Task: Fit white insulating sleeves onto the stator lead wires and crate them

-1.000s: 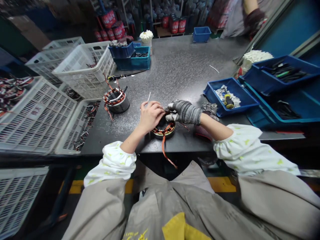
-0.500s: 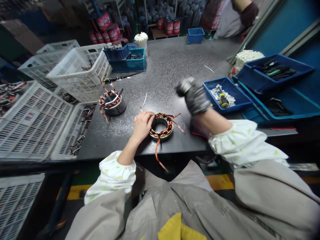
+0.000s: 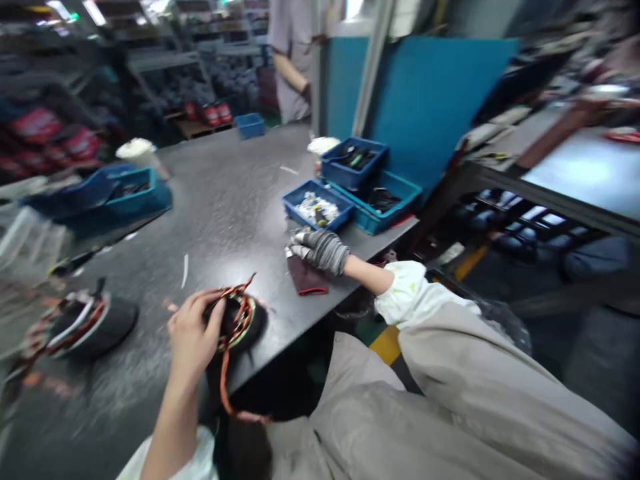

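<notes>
My left hand is bare and closed on the near-left rim of a metal ring wound with copper-coloured wire. A long orange lead hangs from that ring over the table's front edge. To the right, my right hand, in a grey striped glove, rests on a dark maroon cloth with a red edge; its fingertips are blurred, and whether they grip anything is unclear. A second wound ring, with a white tube across it, sits at the left, blurred.
Just beyond my right hand is a blue bin of white pieces. Blue and teal bins stand beside it. A teal bin is at the left. A person stands across the grey table.
The view has swung to the right. My right hand has come down onto the maroon cloth by the table's front edge. My left hand stays at the wound ring.
</notes>
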Available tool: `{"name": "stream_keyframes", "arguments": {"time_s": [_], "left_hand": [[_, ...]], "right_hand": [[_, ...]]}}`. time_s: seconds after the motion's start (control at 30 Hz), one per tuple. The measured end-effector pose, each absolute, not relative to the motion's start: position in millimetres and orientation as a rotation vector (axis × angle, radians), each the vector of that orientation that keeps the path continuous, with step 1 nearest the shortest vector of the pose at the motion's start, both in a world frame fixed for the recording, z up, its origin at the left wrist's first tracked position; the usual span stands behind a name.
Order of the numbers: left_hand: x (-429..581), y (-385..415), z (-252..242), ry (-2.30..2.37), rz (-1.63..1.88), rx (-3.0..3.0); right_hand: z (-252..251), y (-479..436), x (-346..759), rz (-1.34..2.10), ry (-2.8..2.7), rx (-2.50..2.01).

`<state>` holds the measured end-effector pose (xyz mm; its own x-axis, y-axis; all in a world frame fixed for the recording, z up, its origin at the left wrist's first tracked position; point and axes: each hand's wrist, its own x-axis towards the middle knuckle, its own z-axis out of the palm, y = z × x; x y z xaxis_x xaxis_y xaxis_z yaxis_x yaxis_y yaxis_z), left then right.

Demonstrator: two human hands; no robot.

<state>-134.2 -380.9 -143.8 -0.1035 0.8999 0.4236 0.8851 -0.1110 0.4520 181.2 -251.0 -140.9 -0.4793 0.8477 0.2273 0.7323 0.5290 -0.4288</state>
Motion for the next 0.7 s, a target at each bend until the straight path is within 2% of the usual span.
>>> {"name": "stream_keyframes", "arguments": {"time_s": [0.1,0.3,0.53,0.7], "left_hand": [[-147.8,-372.5,-144.8,2.099,0.974,2.059],[-144.8,-377.7,-151.2,2.231,1.04,2.022],[-164.6,-378.6,-161.5,2.215,1.042,2.119],[-163.4,-381.9,-163.2,2.211,1.094,2.13]], "right_hand": [[-123.7,-239.1,225.0,0.327,-2.143,-1.454],[-65.6,-172.9,346.3,-0.046,-1.62,-1.823],[-28.6,-74.1,366.1,-0.039,-1.95,-2.108],[-29.2,-43.3,349.3,0.074,-2.002,-1.998]]}}
